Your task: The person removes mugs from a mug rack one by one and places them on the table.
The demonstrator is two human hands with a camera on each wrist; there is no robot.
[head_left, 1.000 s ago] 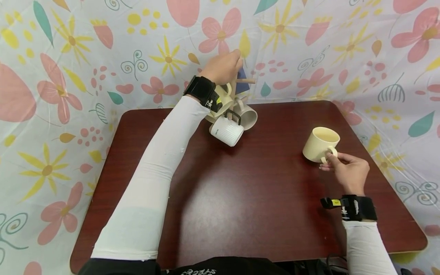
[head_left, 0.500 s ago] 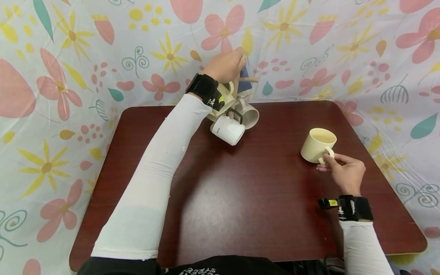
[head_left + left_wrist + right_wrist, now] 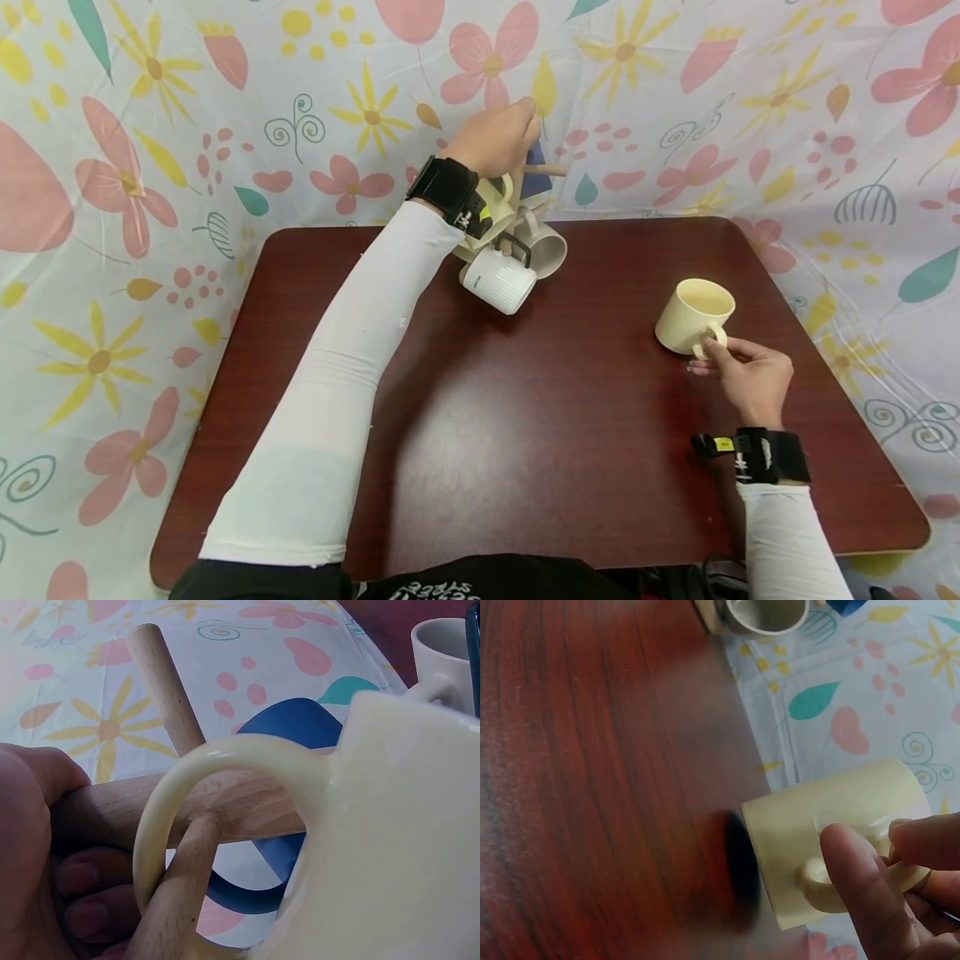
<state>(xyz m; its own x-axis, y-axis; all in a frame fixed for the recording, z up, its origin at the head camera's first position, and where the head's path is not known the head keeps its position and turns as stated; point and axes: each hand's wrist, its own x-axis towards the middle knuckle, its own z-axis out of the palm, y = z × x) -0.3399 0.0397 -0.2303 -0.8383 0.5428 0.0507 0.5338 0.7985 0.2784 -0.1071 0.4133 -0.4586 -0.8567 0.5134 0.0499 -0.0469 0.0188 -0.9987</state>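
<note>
My left hand (image 3: 491, 137) grips the top of a wooden mug tree (image 3: 247, 806) at the back of the table, fingers curled round the post. A pale yellow mug (image 3: 405, 825) hangs by its handle on a peg just beside that hand. Below it hang a white ribbed mug (image 3: 501, 281) with a dark handle and a light grey mug (image 3: 551, 252). A blue mug (image 3: 296, 724) shows behind the post. At the right, my right hand (image 3: 756, 379) pinches the handle of another pale yellow mug (image 3: 688, 321), upright and close over the table, with its bottom shadowed.
The dark red-brown table (image 3: 540, 467) has rounded corners and a floral cloth (image 3: 675, 108) behind and around it. A bare wooden peg (image 3: 547, 169) sticks out to the right from the mug tree.
My right hand has moved slightly left with the yellow mug. My left hand keeps its grip on the mug tree. The head view has shifted a little.
</note>
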